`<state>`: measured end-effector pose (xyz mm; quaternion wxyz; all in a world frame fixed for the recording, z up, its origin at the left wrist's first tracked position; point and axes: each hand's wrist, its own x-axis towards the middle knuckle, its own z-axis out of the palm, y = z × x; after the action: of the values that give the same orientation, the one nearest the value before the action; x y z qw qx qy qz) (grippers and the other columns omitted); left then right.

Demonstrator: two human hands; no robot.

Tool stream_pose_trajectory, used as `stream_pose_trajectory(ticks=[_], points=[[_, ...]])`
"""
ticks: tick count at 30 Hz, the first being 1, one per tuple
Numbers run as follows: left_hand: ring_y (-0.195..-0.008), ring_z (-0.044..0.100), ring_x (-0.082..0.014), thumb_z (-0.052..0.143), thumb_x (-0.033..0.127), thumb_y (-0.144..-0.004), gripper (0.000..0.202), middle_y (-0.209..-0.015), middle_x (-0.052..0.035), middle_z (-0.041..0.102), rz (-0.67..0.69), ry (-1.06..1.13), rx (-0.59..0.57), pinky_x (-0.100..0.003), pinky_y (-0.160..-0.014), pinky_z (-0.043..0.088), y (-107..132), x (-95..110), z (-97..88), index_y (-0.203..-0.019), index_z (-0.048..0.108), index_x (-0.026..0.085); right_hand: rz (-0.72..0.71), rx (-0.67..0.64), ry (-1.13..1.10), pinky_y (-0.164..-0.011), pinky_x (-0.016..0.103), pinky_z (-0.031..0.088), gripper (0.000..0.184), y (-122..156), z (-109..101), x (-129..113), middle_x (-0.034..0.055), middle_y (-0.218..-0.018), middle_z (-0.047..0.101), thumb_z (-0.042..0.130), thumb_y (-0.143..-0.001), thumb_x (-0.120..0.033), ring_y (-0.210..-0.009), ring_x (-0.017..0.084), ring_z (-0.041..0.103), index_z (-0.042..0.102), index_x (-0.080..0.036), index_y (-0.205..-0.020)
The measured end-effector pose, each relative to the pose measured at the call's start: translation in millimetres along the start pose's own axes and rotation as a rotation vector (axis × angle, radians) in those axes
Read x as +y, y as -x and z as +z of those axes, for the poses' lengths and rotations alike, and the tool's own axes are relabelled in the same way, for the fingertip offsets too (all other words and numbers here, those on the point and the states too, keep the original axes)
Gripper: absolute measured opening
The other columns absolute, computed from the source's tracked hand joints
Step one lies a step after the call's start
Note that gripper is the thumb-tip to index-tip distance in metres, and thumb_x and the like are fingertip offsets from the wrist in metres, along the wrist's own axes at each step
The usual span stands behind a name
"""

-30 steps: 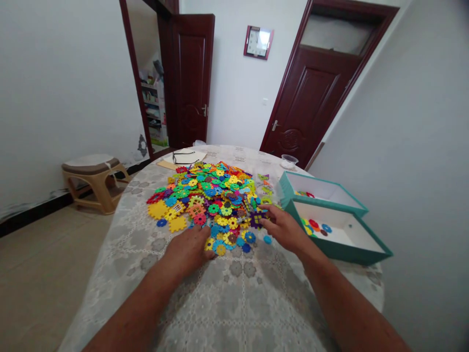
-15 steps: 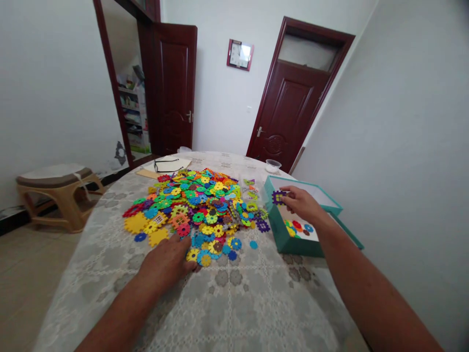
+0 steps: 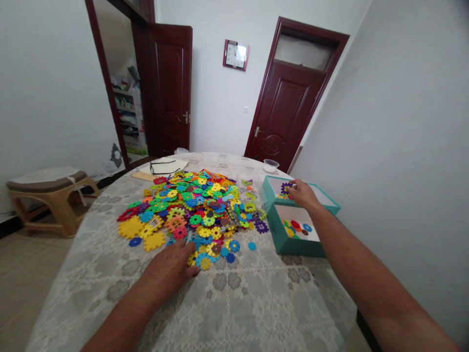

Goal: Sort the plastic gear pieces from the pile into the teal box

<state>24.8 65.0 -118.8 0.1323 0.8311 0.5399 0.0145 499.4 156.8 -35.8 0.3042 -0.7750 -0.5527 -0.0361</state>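
Note:
A large heap of colourful plastic interlocking pieces (image 3: pixel 200 201), flower-shaped discs and square window-like frames, spreads across the table. At its near edge rests my left hand (image 3: pixel 172 264), open, with its fingers touching the discs there and its thumb on the cloth. My right hand (image 3: pixel 305 194) pinches a purple square window piece (image 3: pixel 285 188) over the farther compartment (image 3: pixel 269 190) of a green box. Several orange and yellow bits show below that piece. In the nearer compartment (image 3: pixel 278 242) lie red, blue, yellow and brown discs (image 3: pixel 295 226); my right forearm covers part of it.
A patterned cloth covers the round table (image 3: pixel 234 313). Eyeglasses (image 3: pixel 164 167) lie on papers at the far left, and a clear plastic bowl (image 3: pixel 271 165) stands at the far right. A stool (image 3: pixel 54 195) is on the floor to the left.
My right hand has carried the purple window piece away from me, from above the divide to over the farther compartment. My left hand stays at the heap's edge. The view has shifted slightly.

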Motion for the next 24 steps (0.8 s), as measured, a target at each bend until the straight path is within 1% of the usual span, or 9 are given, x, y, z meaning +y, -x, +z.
stream_pose_trajectory(ticks=[5, 9, 10, 12, 14, 15, 17, 20, 24], points=[[-0.110, 0.066, -0.0307, 0.066, 0.043, -0.087, 0.040, -0.119, -0.0122, 0.066, 0.046, 0.028, 0.030, -0.038, -0.089, 0.050, 3, 4, 0.7, -0.123, 0.065, 0.024, 0.007, 0.017, -0.017, -0.082, 0.034, 0.054, 0.048, 5, 1, -8, 0.0158, -0.106, 0.077, 0.057, -0.090, -0.025, -0.088, 0.023, 0.072, 0.064, -0.009, -0.135], [-0.109, 0.065, -0.0306, 0.068, 0.042, -0.088, 0.040, -0.118, -0.0125, 0.066, 0.057, 0.022, 0.025, -0.038, -0.087, 0.050, 3, 8, 1.6, -0.123, 0.064, 0.022, -0.161, 0.031, -0.118, -0.084, 0.038, 0.055, 0.040, 47, -4, -42, 0.0139, -0.113, 0.076, 0.055, -0.094, -0.035, -0.087, 0.024, 0.072, 0.070, -0.015, -0.125], [-0.109, 0.065, -0.0305, 0.068, 0.041, -0.088, 0.040, -0.118, -0.0125, 0.066, 0.056, 0.017, 0.022, -0.038, -0.087, 0.050, 3, 9, 1.6, -0.123, 0.064, 0.022, -0.239, -0.054, -0.161, -0.082, 0.038, 0.055, 0.037, 65, -4, -54, 0.0117, -0.108, 0.077, 0.056, -0.095, -0.036, -0.085, 0.024, 0.072, 0.071, -0.017, -0.122], [-0.110, 0.065, -0.0302, 0.068, 0.039, -0.088, 0.038, -0.118, -0.0124, 0.066, 0.066, 0.008, 0.021, -0.038, -0.088, 0.050, 3, 11, 1.8, -0.123, 0.064, 0.022, -0.412, -0.320, -0.200, -0.081, 0.036, 0.055, 0.029, 104, 1, -78, 0.0078, -0.104, 0.077, 0.056, -0.097, -0.036, -0.084, 0.022, 0.071, 0.073, -0.022, -0.116], [-0.111, 0.065, -0.0298, 0.067, 0.038, -0.090, 0.036, -0.118, -0.0123, 0.066, 0.085, -0.003, 0.029, -0.037, -0.089, 0.050, 3, 12, 2.8, -0.121, 0.064, 0.022, -0.580, -0.577, -0.165, -0.083, 0.034, 0.054, 0.024, 142, 13, -100, 0.0068, -0.108, 0.077, 0.058, -0.097, -0.032, -0.089, 0.021, 0.071, 0.073, -0.024, -0.113], [-0.111, 0.065, -0.0296, 0.066, 0.038, -0.090, 0.034, -0.118, -0.0122, 0.067, 0.097, -0.009, 0.036, -0.037, -0.089, 0.050, 2, 13, 3.7, -0.120, 0.064, 0.022, -0.615, -0.638, -0.127, -0.085, 0.034, 0.053, 0.025, 158, 22, -108, 0.0076, -0.113, 0.076, 0.059, -0.096, -0.030, -0.092, 0.022, 0.070, 0.072, -0.024, -0.117], [-0.110, 0.065, -0.0296, 0.065, 0.039, -0.092, 0.033, -0.117, -0.0121, 0.067, 0.119, -0.020, 0.050, -0.038, -0.089, 0.051, 2, 14, 6.3, -0.120, 0.064, 0.021, -0.650, -0.657, -0.035, -0.093, 0.036, 0.051, 0.032, 181, 43, -117, 0.0115, -0.123, 0.072, 0.065, -0.094, -0.030, -0.106, 0.026, 0.068, 0.069, -0.023, -0.124], [-0.112, 0.065, -0.0307, 0.065, 0.039, -0.093, 0.034, -0.116, -0.0119, 0.068, 0.146, -0.029, 0.071, -0.039, -0.090, 0.051, 0, 16, 10.7, -0.121, 0.064, 0.020, -0.646, -0.650, 0.048, -0.097, 0.039, 0.048, 0.038, 195, 70, -119, 0.0151, -0.125, 0.067, 0.071, -0.090, -0.035, -0.114, 0.029, 0.063, 0.066, -0.020, -0.124], [-0.112, 0.065, -0.0296, 0.061, 0.034, -0.095, 0.028, -0.115, -0.0118, 0.070, 0.152, -0.024, 0.078, -0.038, -0.092, 0.051, -2, 18, 14.3, -0.118, 0.065, 0.019, -0.646, -0.618, 0.010, -0.095, 0.036, 0.045, 0.025, 201, 86, -115, 0.0126, -0.117, 0.064, 0.069, -0.090, -0.028, -0.110, 0.027, 0.060, 0.064, -0.019, -0.113]])
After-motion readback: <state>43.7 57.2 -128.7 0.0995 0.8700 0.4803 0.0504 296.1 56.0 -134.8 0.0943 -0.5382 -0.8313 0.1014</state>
